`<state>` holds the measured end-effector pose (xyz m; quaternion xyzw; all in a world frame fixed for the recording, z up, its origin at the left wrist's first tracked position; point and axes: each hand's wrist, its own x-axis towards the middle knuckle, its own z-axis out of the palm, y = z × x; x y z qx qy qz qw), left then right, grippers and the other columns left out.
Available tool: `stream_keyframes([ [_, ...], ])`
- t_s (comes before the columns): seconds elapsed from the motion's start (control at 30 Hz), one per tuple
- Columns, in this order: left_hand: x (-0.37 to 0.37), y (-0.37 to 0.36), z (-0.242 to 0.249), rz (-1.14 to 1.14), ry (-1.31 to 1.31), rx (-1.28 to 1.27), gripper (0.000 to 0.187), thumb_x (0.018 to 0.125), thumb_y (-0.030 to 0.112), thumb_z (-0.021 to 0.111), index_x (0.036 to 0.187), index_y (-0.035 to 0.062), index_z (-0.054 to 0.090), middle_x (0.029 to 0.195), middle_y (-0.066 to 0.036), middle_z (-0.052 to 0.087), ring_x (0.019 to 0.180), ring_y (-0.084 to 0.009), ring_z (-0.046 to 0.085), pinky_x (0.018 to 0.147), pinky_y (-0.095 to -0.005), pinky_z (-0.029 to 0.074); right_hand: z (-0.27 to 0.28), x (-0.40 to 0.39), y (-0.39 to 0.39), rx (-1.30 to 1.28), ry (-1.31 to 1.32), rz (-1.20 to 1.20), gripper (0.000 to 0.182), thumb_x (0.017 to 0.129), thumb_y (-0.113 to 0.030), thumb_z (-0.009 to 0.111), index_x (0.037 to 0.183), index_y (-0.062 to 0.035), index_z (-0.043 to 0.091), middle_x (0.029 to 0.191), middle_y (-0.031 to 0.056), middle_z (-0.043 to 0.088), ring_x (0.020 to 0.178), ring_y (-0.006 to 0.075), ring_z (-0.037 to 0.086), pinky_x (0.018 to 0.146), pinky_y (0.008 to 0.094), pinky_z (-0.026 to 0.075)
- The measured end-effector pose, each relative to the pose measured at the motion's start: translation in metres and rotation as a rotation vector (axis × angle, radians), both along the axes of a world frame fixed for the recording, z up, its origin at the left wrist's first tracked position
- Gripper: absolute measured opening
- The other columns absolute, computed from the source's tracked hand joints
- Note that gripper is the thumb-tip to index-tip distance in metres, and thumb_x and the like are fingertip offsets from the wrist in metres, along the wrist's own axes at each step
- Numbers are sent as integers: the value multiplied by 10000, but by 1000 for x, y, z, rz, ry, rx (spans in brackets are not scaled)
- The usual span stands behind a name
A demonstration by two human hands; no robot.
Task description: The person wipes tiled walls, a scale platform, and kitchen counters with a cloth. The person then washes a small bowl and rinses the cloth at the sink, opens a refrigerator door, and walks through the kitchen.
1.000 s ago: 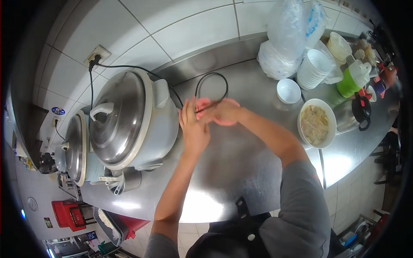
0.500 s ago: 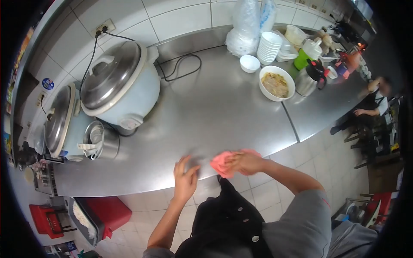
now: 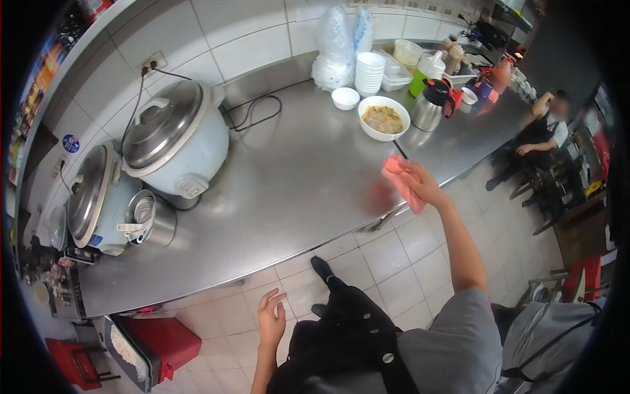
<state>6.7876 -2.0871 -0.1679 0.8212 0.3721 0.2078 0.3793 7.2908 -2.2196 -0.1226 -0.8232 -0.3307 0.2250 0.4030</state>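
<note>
My right hand (image 3: 425,185) grips a pink cloth (image 3: 401,178) over the right part of the steel counter (image 3: 275,190), close to its front edge. The cloth hangs partly folded below my fingers, and its reddish reflection shows in the metal. Away from the counter, my left hand (image 3: 271,316) hangs over the tiled floor with its fingers apart and nothing in it. Beyond the cloth stands a white bowl (image 3: 367,129) with yellowish and pale food (image 3: 383,119) inside.
Two large rice cookers (image 3: 190,157) and a metal pot (image 3: 161,226) with utensils stand left. Stacked white bowls (image 3: 369,75), a small bowl (image 3: 345,98) and a steel jug (image 3: 430,108) line the back. A seated person (image 3: 535,138) is at right; a red bin (image 3: 161,345) stands below left.
My right hand has carried the cloth right and farther back along the counter. My left hand has dropped back from the counter edge. The view has shifted with my head.
</note>
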Motion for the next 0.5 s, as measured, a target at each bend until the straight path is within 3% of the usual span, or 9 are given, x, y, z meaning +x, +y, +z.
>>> stream_keyframes([
  [0.07,-11,-1,1,40,5,6,253,832,-34,552,1024,58,690,1156,-164,629,1090,-351,590,947,-396,459,-97,38,27,76,-724,200,486,939,-345,508,1294,-13,524,1322,191,531,1288,313,450,1069,409,347],
  [0.1,-20,-4,2,86,20,17,253,834,-38,548,1027,51,686,1153,-168,625,1087,-356,588,944,-400,461,-113,30,48,83,-717,212,486,939,-345,508,1294,-13,524,1322,191,531,1288,313,450,1069,409,347],
  [0.17,-37,-11,2,138,43,29,253,836,-42,545,1030,44,683,1150,-172,622,1084,-362,586,941,-403,463,-136,-5,109,-23,-995,-181,513,940,-317,491,1356,-18,467,1449,195,399,1397,366,267,1142,453,217],
  [0.23,-50,-25,3,280,72,-51,249,834,-43,545,1027,37,681,1138,-175,629,1074,-356,597,940,-400,465,-152,-14,195,292,-792,-161,514,952,-285,453,1391,-19,418,1460,187,385,1390,371,275,1142,477,209],
  [0.27,-53,-30,4,304,77,-39,246,838,-48,538,1026,28,678,1122,-174,639,1069,-351,605,935,-400,468,-156,-36,239,147,-758,-136,515,953,-265,440,1398,-10,399,1454,192,388,1379,374,293,1144,477,212],
  [0.3,-51,-33,8,306,87,-38,246,838,-48,538,1026,28,678,1122,-174,639,1069,-351,605,935,-400,468,-157,-67,284,451,-641,-90,493,948,-257,448,1370,-5,426,1426,188,417,1365,370,316,1143,491,214],
  [0.33,-46,-36,13,336,83,-43,241,842,-53,531,1019,24,677,1108,-173,646,1060,-345,610,930,-396,470,-131,-111,312,371,-950,-74,498,927,-269,483,1350,-7,455,1413,177,435,1361,361,326,1142,498,216],
  [0.4,-29,-37,21,356,83,-49,237,846,-58,525,1012,20,675,1095,-171,653,1050,-340,616,926,-391,472,-150,-196,366,419,-883,205,551,884,-340,521,1316,0,487,1403,159,450,1358,339,341,1140,497,230],
  [0.5,22,-23,36,340,13,-49,225,850,-69,514,992,9,670,1067,-170,665,1023,-316,631,918,-376,474,-100,-313,315,513,-655,473,546,841,-436,559,1243,-67,551,1369,151,474,1363,327,322,1109,523,253],
])
